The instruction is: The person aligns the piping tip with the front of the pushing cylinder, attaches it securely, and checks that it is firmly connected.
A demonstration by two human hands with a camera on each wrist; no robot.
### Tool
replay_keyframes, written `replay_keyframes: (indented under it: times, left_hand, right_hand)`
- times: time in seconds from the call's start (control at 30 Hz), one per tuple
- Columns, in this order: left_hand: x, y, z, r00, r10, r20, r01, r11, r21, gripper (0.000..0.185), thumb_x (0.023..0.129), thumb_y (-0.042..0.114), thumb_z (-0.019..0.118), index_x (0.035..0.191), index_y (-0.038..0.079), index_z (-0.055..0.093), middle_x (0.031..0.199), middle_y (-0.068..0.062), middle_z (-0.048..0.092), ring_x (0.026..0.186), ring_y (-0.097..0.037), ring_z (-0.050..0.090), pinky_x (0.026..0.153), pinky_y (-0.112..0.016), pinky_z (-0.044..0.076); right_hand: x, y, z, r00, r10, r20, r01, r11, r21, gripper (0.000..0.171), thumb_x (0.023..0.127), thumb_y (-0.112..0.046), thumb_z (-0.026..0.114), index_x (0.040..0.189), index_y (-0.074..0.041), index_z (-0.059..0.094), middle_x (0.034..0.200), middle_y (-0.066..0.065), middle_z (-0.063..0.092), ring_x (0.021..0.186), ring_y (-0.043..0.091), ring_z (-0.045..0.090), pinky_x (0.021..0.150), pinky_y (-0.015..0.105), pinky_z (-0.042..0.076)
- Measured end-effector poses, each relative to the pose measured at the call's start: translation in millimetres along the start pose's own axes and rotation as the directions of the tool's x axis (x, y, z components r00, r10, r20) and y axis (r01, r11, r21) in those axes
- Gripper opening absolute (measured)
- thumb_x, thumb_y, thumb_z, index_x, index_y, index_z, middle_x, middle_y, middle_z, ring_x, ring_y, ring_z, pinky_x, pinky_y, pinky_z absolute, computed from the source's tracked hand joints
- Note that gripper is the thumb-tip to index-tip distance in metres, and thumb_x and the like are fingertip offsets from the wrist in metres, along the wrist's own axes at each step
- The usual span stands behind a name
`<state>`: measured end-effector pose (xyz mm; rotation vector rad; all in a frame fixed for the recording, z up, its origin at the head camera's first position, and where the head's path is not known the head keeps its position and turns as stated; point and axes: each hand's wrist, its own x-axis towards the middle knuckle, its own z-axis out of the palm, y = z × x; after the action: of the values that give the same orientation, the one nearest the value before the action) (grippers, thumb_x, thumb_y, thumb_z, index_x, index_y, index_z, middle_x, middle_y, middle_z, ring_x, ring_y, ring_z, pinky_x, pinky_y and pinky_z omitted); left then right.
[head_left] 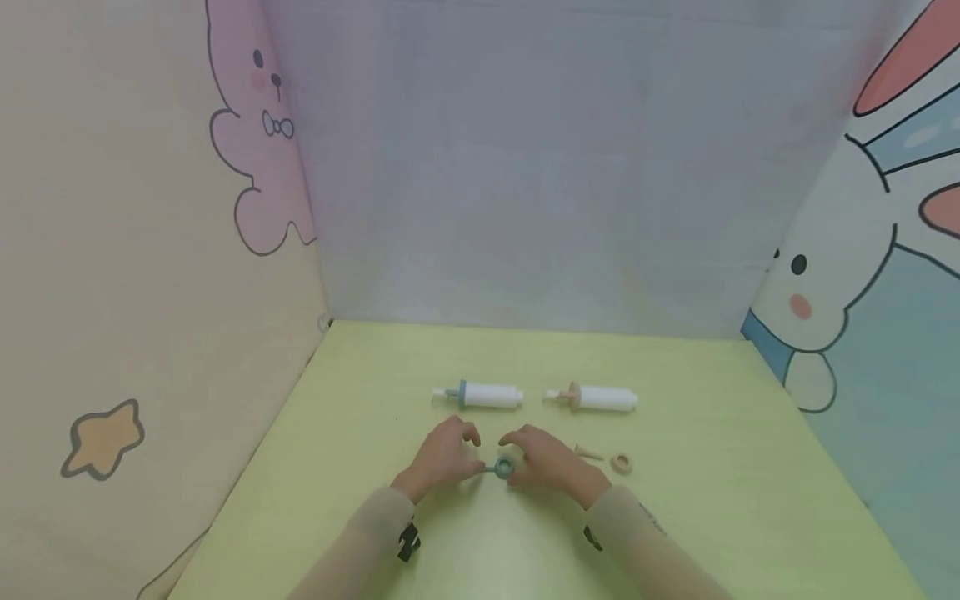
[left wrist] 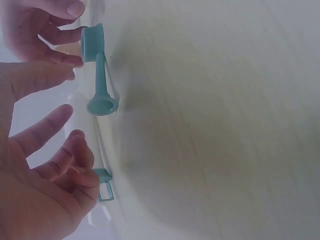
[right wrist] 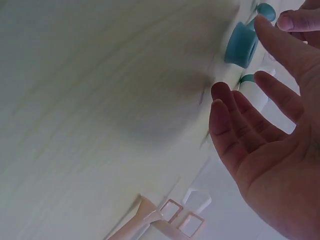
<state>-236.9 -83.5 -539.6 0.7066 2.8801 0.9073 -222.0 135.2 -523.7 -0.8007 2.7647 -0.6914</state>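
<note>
Both hands sit low on the yellow-green tabletop (head_left: 360,400), near its front edge, about centre.

Teal piece (head_left: 501,467) — a ring-shaped cap on a thin stem that ends in a small flared cone — lies on the tabletop between the 2 hands. In the left wrist view the stem runs from cap to cone, with the cone end toward the left hand.

Left hand (head_left: 442,458): fingers loosely spread and only slightly bent, tips just beside the cone end of the teal piece. Contact is unclear; no grip visible.

Right hand (head_left: 547,462): palm open, fingers relaxed and slightly curved. In the right wrist view a fingertip lies against the ring cap, with nothing wrapped around it.

Behind the hands, toward the middle of the tabletop, 2 white syringe-like tubes lie on their sides in a row:
- tube with teal collar (head_left: 480,395), on the left
- tube with tan collar (head_left: 596,397), on the right, well apart from the first

Right of the right hand — a small tan cone (head_left: 587,452) and a tan ring (head_left: 621,462), near each other, both flat on the tabletop.

Cartoon-printed panels wall in the left, back and right edges of the tabletop.
</note>
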Motion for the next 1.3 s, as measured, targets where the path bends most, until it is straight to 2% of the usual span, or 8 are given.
replay_keyframes:
  times: [0.17,0.33,0.47,0.73,0.9,1.07,1.17,1.3]
  left_hand:
    - [-3.6,-1.7,1.6,0.998,-0.026,0.05,0.027,1.0,-0.003,0.033,0.065,0.025,0.08,0.091,0.009,0.067,0.089,-0.005,0.059,0.078,-0.016,0.05,0.066,-0.032,0.042]
    - [-4.5,-6.0,4.7,0.994,-0.063,0.089,0.065,0.998,-0.023,0.032,0.065,0.023,0.079,0.092,0.01,0.068,0.087,-0.003,0.059,0.078,-0.015,0.05,0.068,-0.033,0.042]
    - [-2.9,-7.6,6.5,0.996,-0.041,0.082,0.044,0.998,-0.037,0.024,0.066,0.017,0.077,0.087,0.01,0.068,0.082,0.001,0.058,0.075,-0.014,0.048,0.066,-0.031,0.042]
    - [-4.0,-9.7,8.5,0.998,-0.025,0.051,0.023,0.999,0.022,0.005,0.072,0.01,0.068,0.075,0.015,0.069,0.075,0.007,0.058,0.073,-0.01,0.05,0.069,-0.031,0.044]
    - [-4.1,-12.2,10.6,0.998,-0.037,0.046,0.036,0.999,0.016,0.007,0.072,0.009,0.068,0.073,0.016,0.068,0.073,0.008,0.059,0.071,-0.01,0.051,0.068,-0.03,0.045]
    - [-0.1,-13.2,12.1,1.0,-0.023,0.019,0.023,1.0,-0.019,0.007,0.073,0.009,0.067,0.075,0.015,0.069,0.074,0.007,0.062,0.071,-0.01,0.053,0.067,-0.03,0.045]
    - [4.8,-11.2,10.8,0.999,-0.036,0.027,0.038,0.998,-0.049,0.008,0.073,0.01,0.066,0.078,0.016,0.07,0.076,0.007,0.063,0.071,-0.01,0.053,0.065,-0.029,0.045]
    - [11.8,-4.7,7.9,0.998,-0.048,0.036,0.051,0.995,-0.086,0.009,0.075,0.011,0.066,0.081,0.015,0.071,0.076,0.007,0.063,0.066,-0.009,0.051,0.058,-0.025,0.044]
  right_hand:
    - [2.0,-0.5,9.3,1.0,-0.007,-0.018,0.006,0.997,-0.073,0.05,0.073,-0.025,0.078,0.119,-0.014,0.061,0.1,0.001,0.058,0.082,0.01,0.051,0.072,0.028,0.045]
    - [1.8,-3.3,12.6,0.999,-0.032,-0.03,0.029,0.995,-0.092,0.042,0.073,-0.023,0.077,0.112,-0.013,0.064,0.092,0.0,0.058,0.078,0.009,0.05,0.069,0.027,0.044]
    - [1.6,-3.8,12.6,0.998,-0.037,-0.043,0.032,0.993,-0.115,0.037,0.075,-0.022,0.076,0.109,-0.014,0.065,0.09,-0.002,0.057,0.077,0.008,0.05,0.069,0.027,0.045]
    - [3.3,-4.1,14.0,0.998,-0.037,-0.052,0.031,0.993,-0.11,0.029,0.079,-0.022,0.073,0.106,-0.014,0.066,0.089,-0.002,0.058,0.075,0.006,0.049,0.068,0.024,0.045]
    - [2.5,-3.3,13.7,0.997,-0.048,-0.061,0.045,0.998,-0.048,0.028,0.08,-0.02,0.073,0.105,-0.01,0.065,0.091,0.0,0.06,0.079,0.01,0.053,0.071,0.027,0.047]
    - [2.5,5.2,15.1,0.993,-0.039,-0.109,0.043,0.999,0.033,0.027,0.083,-0.018,0.069,0.108,-0.008,0.065,0.1,0.002,0.065,0.091,0.017,0.061,0.079,0.03,0.05]
    - [1.3,12.5,12.6,0.992,-0.006,-0.123,0.023,0.991,0.135,0.026,0.083,-0.015,0.068,0.108,-0.008,0.064,0.102,0.003,0.066,0.089,0.017,0.063,0.075,0.027,0.05]
    - [-3.8,20.9,5.2,0.988,0.076,-0.132,-0.035,0.955,0.294,0.026,0.083,-0.012,0.069,0.108,-0.008,0.063,0.104,0.004,0.065,0.084,0.016,0.064,0.07,0.024,0.051]
